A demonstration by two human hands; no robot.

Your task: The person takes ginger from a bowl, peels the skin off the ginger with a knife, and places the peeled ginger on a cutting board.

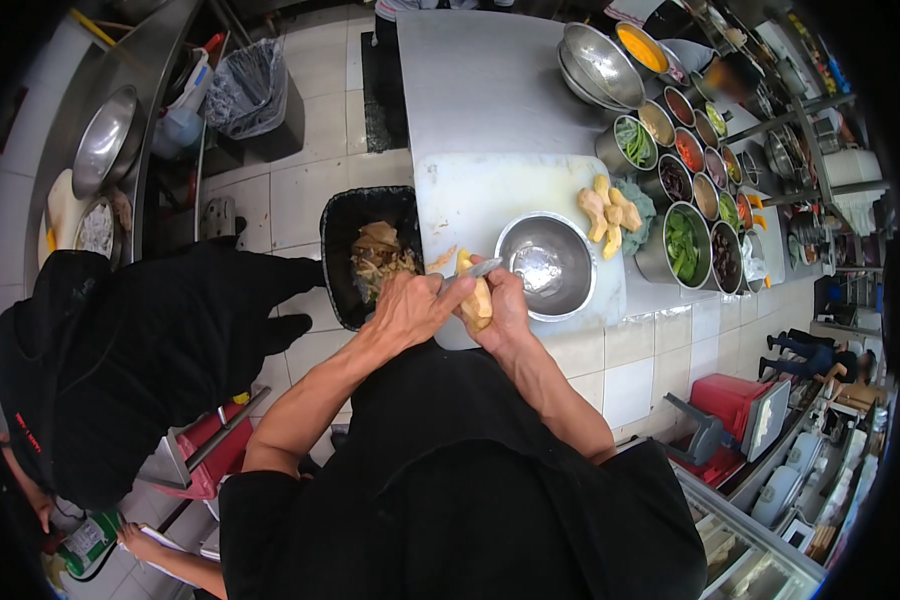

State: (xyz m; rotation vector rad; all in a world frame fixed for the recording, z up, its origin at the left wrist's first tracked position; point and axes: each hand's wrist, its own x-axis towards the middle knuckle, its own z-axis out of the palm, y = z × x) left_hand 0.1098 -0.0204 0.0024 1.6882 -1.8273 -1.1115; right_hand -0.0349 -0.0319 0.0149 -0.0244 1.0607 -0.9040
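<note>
My left hand [407,305] is closed around a small knife [486,267], its blade lying across the top of a piece of ginger [478,305]. The fingers of my right hand [507,308] are wrapped round the ginger, which shows pale yellow flesh and some brown skin. Right beside that hand, a steel bowl [547,268] stands on the white cutting board [460,200]. Several knobby, pale yellow ginger pieces [611,212] lie past the bowl, against a green cloth [638,215]. Peel scraps [440,262] rest near the board's left edge.
A black-lined bin [340,290] holding peelings stands left of the board. Several steel pots of vegetables [683,245] and stacked bowls [602,65] line the counter's right side. A person in black [150,360] bends close at my left. Another person [735,80] is at the far right.
</note>
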